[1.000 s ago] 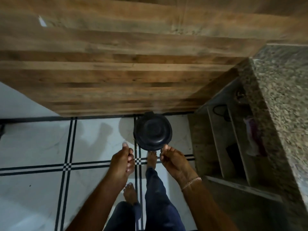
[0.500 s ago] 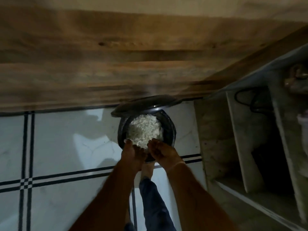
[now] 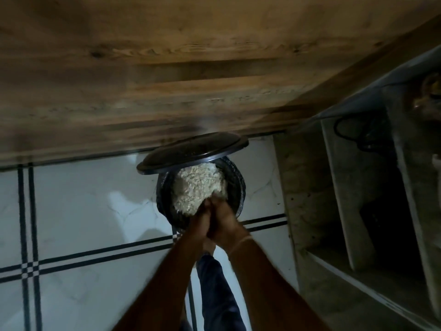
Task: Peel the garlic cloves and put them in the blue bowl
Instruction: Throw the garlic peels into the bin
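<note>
A round black bin (image 3: 239, 185) stands on the floor with its lid (image 3: 191, 151) tipped up at the far side. It is filled with pale, papery garlic peel (image 3: 198, 185). My left hand (image 3: 200, 219) and my right hand (image 3: 228, 223) are pressed together palm to palm over the bin's near rim, fingers pointing down toward the peel. Motion blur hides whether anything lies between the palms. No garlic cloves and no blue bowl are in sight.
The bin sits against a wooden panel (image 3: 167, 68) on a white tiled floor (image 3: 83, 211) with black lines. Stone shelving (image 3: 338, 187) with dark compartments rises close on the right. My leg in dark trousers (image 3: 214, 283) is just behind the bin.
The bin's lid went from closed to raised, showing the peel. My hands moved from apart near the bin to joined over its rim, and the view closed in on the bin.
</note>
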`<state>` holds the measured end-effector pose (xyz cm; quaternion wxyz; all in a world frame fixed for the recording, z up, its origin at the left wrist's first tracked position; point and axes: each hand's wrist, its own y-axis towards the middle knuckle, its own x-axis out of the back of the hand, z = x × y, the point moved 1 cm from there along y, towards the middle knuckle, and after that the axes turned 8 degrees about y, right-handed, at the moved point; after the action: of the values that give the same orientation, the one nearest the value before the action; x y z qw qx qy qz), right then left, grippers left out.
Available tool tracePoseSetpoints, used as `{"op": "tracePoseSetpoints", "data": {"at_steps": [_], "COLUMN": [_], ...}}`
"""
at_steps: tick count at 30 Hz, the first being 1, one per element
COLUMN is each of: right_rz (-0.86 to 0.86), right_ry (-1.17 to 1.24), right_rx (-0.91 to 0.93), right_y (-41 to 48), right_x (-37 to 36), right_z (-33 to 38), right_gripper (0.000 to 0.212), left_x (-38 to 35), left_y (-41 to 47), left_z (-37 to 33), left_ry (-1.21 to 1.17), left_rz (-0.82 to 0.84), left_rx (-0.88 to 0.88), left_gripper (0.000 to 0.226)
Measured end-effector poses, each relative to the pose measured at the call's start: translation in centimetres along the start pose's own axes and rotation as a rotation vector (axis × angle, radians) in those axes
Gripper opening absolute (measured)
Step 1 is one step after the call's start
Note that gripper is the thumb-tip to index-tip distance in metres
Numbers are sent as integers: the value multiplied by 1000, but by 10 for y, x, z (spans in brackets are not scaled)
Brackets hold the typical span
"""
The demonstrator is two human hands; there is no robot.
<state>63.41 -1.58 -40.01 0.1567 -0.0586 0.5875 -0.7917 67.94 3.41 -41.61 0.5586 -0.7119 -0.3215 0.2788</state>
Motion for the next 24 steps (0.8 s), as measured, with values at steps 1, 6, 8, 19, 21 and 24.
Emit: {"op": "tracePoseSetpoints", "data": {"at_steps": [1,6,8,19,21,24], "right_rz": [35,81,44,-161,-241,-419], "right_ry": [67,-110,-60,69,22,-57], "right_rx": [39,171,150,588,680,827], "right_y": [-7,-66,-96,-395,-437,-478], "right_x": [-1,4,20,137,163,210], "right_z": [5,4,2,-46,-69,-94], "right_gripper": [55,50,47,42,46,46], "left_x": [6,-4,-13,-16,-36,-70], "left_y": [8,-57,-93,-362,-401,-443], "left_z": [4,-15,-21,46,74,109], "left_ry": [8,-145,25,1173,1289,1461], "left_rz": [-91,71,38,-70,22,111], "left_rx": [-30,-5,-148,-872,-981,-1138], "left_gripper": [48,45,45,65,65,58]}}
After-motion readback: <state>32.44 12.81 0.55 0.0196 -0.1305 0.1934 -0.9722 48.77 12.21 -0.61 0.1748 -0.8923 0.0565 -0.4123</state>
